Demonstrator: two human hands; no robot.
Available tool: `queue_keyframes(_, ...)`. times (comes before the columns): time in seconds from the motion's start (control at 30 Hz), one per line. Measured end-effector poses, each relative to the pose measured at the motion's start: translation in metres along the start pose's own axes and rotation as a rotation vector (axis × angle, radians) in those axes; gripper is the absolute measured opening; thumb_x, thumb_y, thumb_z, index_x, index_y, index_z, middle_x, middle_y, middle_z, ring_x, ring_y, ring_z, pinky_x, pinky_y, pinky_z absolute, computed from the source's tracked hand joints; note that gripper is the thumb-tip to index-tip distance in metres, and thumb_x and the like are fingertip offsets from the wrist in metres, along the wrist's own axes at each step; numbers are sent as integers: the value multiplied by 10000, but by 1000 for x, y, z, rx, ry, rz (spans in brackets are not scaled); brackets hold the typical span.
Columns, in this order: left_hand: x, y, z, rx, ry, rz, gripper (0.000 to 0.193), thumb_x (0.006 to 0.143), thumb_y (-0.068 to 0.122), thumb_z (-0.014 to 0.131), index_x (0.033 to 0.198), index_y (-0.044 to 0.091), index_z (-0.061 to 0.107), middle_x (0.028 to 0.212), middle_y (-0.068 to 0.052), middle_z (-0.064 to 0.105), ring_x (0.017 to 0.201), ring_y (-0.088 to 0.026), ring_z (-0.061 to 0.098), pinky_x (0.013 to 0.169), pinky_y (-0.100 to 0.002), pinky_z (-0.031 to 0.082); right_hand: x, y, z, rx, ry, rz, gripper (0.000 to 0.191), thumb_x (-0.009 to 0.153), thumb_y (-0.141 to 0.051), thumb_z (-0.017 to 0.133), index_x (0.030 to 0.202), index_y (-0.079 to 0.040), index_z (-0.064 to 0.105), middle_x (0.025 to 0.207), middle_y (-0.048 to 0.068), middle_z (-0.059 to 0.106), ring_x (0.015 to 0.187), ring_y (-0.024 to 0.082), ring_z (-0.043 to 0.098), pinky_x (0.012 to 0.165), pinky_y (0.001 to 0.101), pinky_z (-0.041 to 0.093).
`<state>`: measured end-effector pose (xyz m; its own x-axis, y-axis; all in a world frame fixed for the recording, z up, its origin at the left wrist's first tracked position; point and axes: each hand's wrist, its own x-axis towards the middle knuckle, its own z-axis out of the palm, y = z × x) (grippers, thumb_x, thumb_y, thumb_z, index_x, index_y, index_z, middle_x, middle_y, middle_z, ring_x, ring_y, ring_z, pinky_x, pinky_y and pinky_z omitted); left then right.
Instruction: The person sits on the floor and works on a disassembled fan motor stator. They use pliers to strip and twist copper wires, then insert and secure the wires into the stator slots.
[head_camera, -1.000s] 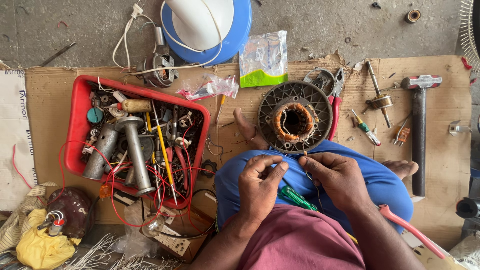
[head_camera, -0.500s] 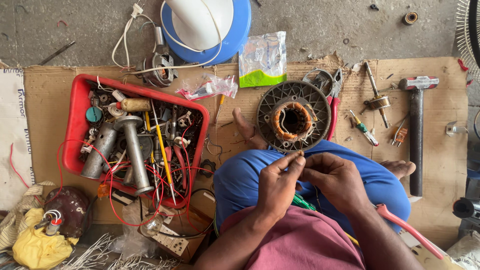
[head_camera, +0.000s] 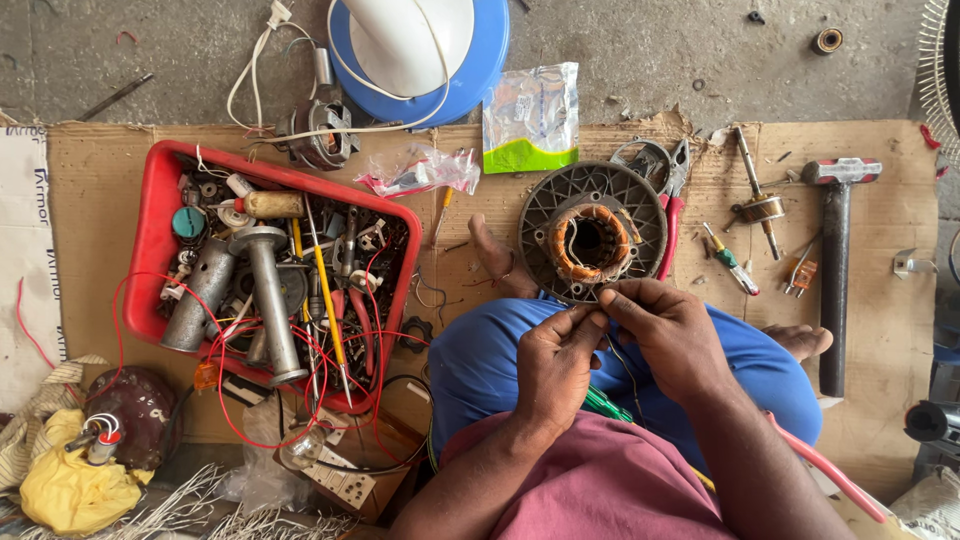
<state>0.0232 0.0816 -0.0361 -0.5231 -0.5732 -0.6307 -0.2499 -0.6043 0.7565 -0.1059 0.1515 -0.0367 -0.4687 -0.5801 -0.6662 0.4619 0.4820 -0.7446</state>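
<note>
My left hand (head_camera: 553, 365) and my right hand (head_camera: 668, 338) meet fingertip to fingertip over my blue-trousered lap, pinching a thin dark wire (head_camera: 628, 372) that trails down between them. Just beyond the fingertips lies a round grey motor housing (head_camera: 592, 231) with a copper-wound stator in its middle. A green-handled tool (head_camera: 607, 406) lies on my lap under the left wrist. My bare feet rest on the cardboard mat (head_camera: 880, 330) on either side of the housing.
A red tray (head_camera: 150, 250) full of metal shafts, red wires and small parts sits at the left. Red-handled pliers (head_camera: 672, 215), a small screwdriver (head_camera: 732, 261) and a hammer (head_camera: 835, 265) lie to the right. A blue and white fan base (head_camera: 420, 50) and a plastic bag (head_camera: 530, 120) are behind.
Both hands have risen from the lap towards the motor housing, and their fingertips have come together on the thin wire.
</note>
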Motion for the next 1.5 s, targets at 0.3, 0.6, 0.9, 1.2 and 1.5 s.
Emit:
queue_keyframes(0.3,3,-8,2,-130,-38,41,202,1023,144,629,1105,5,752,861,-21,721,746,-62,651,675,-222,572,7,11,8,345,-45,64,165,978,-130,622,970,31,654,772,66,627,637,153,581,553,314,513)
queue_keyframes(0.6,1,-10,-1,-102,-63,39,221,1047,129,579,1122,-9,736,876,-43,725,719,-81,661,641,-239,591,6,9,9,475,-78,108,143,993,-128,609,952,10,616,701,61,555,523,164,509,434,331,441)
queue_keyframes(0.9,1,-10,-2,-54,-76,73,236,1055,140,575,1128,-20,732,878,-58,734,712,-90,673,639,-243,602,4,2,11,496,-111,132,144,1000,-133,580,968,5,608,691,77,566,510,171,505,415,342,430)
queue_keyframes(1.2,1,-11,-3,-66,-73,64,239,1059,147,573,1140,-16,728,873,-58,725,705,-90,668,634,-243,600,7,6,10,519,-108,144,132,1001,-125,577,966,1,601,696,63,535,527,161,484,421,342,412)
queue_keyframes(1.5,5,-16,-8,-67,-79,71,247,1052,145,588,1174,-20,726,872,-55,716,708,-95,661,647,-249,599,4,-3,6,321,-157,66,254,1009,-215,639,1101,22,634,864,89,644,727,204,609,619,368,512)
